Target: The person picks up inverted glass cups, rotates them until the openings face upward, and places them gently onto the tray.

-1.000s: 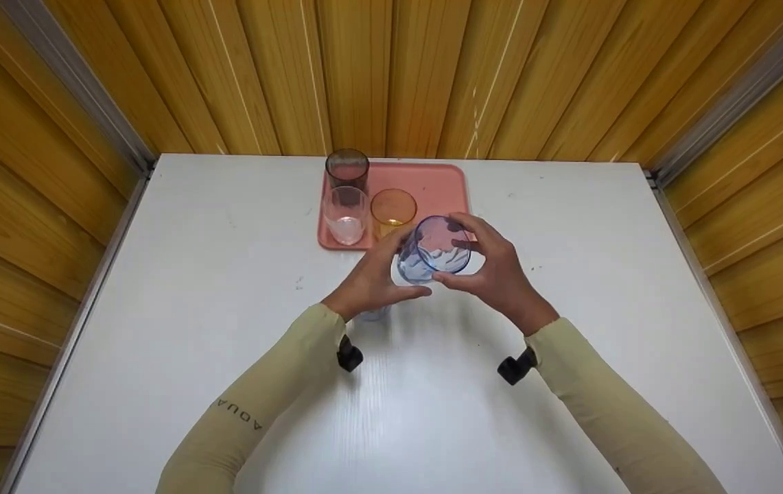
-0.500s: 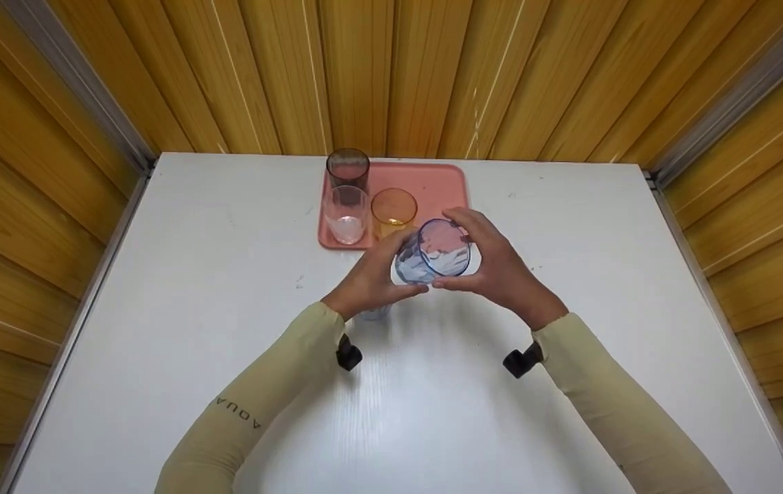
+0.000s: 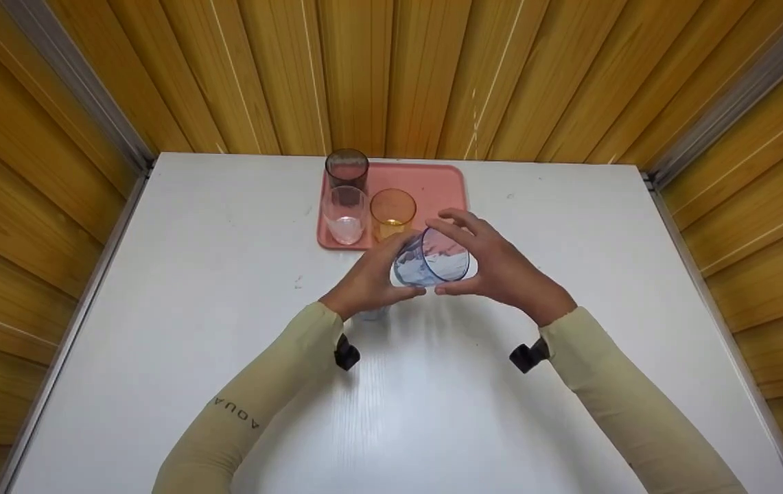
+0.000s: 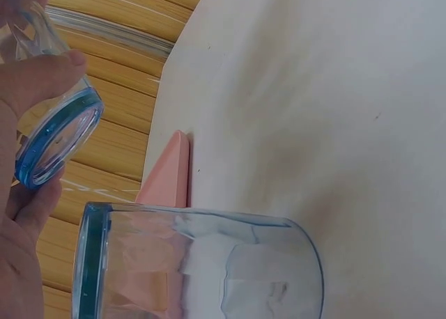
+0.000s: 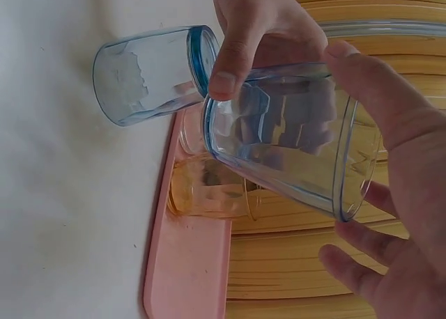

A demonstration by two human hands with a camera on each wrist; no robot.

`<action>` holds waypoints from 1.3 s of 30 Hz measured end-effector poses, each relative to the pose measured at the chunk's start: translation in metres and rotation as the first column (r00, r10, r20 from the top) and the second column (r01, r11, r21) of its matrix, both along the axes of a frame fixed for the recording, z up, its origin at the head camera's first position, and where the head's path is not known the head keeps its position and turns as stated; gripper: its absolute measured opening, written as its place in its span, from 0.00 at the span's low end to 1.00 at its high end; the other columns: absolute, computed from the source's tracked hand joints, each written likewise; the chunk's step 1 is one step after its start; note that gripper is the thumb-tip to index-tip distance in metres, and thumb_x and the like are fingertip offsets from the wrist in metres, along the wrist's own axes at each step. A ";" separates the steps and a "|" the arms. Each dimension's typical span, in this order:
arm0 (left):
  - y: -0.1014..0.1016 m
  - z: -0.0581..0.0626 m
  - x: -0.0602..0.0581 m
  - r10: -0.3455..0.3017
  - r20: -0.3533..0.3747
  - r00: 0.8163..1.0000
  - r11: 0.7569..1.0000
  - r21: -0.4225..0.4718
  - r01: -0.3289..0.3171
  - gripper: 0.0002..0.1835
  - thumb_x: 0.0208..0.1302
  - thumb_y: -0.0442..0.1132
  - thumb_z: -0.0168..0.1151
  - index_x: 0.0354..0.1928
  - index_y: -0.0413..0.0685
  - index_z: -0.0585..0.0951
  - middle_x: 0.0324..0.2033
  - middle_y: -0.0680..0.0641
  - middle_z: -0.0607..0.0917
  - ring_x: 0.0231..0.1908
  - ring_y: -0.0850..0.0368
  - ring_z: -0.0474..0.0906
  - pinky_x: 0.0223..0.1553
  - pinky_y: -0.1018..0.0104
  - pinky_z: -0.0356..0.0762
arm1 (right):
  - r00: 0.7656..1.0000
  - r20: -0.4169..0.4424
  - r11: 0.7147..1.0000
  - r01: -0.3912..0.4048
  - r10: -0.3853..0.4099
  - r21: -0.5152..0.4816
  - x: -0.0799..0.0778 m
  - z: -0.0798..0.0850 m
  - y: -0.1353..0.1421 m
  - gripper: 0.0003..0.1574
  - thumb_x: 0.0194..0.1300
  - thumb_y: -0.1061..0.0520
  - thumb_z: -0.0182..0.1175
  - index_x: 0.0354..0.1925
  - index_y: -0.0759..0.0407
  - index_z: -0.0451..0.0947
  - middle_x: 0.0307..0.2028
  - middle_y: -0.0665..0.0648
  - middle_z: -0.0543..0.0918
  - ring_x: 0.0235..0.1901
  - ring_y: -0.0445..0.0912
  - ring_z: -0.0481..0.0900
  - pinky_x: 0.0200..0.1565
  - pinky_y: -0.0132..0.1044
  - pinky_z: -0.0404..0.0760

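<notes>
A clear blue drinking glass (image 3: 446, 257) is held tilted above the table, its rim turned up and to the right. My left hand (image 3: 369, 278) grips it near the thick base, thumb along the near side. Round the rim end curl the thumb and fingers of my right hand (image 3: 501, 267), plainest in the right wrist view. A second blue glass (image 5: 150, 75) stands upside down on the table, base up, below my left hand. Most of that one is hidden by the left hand in the head view.
A pink tray (image 3: 436, 180) lies at the table's back edge. On its left part stand a smoky dark glass (image 3: 347, 163), a clear glass (image 3: 345, 219) and an amber glass (image 3: 393, 206). Wood-patterned walls (image 3: 425, 75) enclose the white table (image 3: 226, 240) at the back and sides.
The held glass has tipped further, its rim turning right. My right hand has swung slightly right around the rim, while my left hand has stayed almost in place.
</notes>
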State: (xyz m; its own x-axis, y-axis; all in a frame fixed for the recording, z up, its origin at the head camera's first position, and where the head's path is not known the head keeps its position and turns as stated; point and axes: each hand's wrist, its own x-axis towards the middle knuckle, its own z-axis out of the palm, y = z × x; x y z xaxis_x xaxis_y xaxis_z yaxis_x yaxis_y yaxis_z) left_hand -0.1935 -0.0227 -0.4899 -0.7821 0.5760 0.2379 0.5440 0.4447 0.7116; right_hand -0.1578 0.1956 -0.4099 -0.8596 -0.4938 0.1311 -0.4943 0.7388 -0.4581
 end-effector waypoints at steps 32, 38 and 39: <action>-0.001 0.000 -0.003 -0.078 0.062 0.995 0.997 0.013 0.077 0.51 0.41 0.49 0.73 0.64 0.82 0.50 0.61 0.67 0.63 0.60 0.67 0.62 0.62 0.57 0.64 | 0.996 0.019 0.993 -0.087 0.086 0.074 0.004 0.014 -0.007 0.49 0.46 0.47 0.70 0.64 0.29 0.59 0.63 0.48 0.61 0.60 0.45 0.62 0.55 0.42 0.75; -0.009 0.002 -0.001 -0.031 0.118 0.992 0.997 -0.061 0.039 0.53 0.42 0.51 0.73 0.65 0.81 0.47 0.63 0.63 0.62 0.63 0.61 0.62 0.63 0.54 0.63 | 0.998 0.018 0.995 -0.068 0.067 0.079 0.004 0.014 -0.006 0.48 0.44 0.49 0.72 0.62 0.31 0.62 0.63 0.50 0.62 0.60 0.48 0.62 0.55 0.44 0.75; -0.010 0.002 -0.001 -0.024 0.126 0.992 0.997 -0.072 0.033 0.53 0.42 0.52 0.72 0.65 0.81 0.47 0.63 0.62 0.63 0.63 0.59 0.63 0.63 0.54 0.64 | 0.998 0.017 0.994 -0.065 0.064 0.082 0.003 0.014 -0.005 0.48 0.44 0.49 0.72 0.62 0.32 0.63 0.62 0.50 0.62 0.60 0.48 0.62 0.55 0.44 0.75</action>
State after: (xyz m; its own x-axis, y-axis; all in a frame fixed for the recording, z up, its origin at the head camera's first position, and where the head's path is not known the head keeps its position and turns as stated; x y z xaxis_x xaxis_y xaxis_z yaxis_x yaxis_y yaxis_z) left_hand -0.1944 -0.0331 -0.4879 -0.7861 0.6107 0.0954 0.4662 0.4844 0.7403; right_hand -0.1545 0.1904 -0.3963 -0.8270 -0.5572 0.0753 -0.5362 0.7411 -0.4041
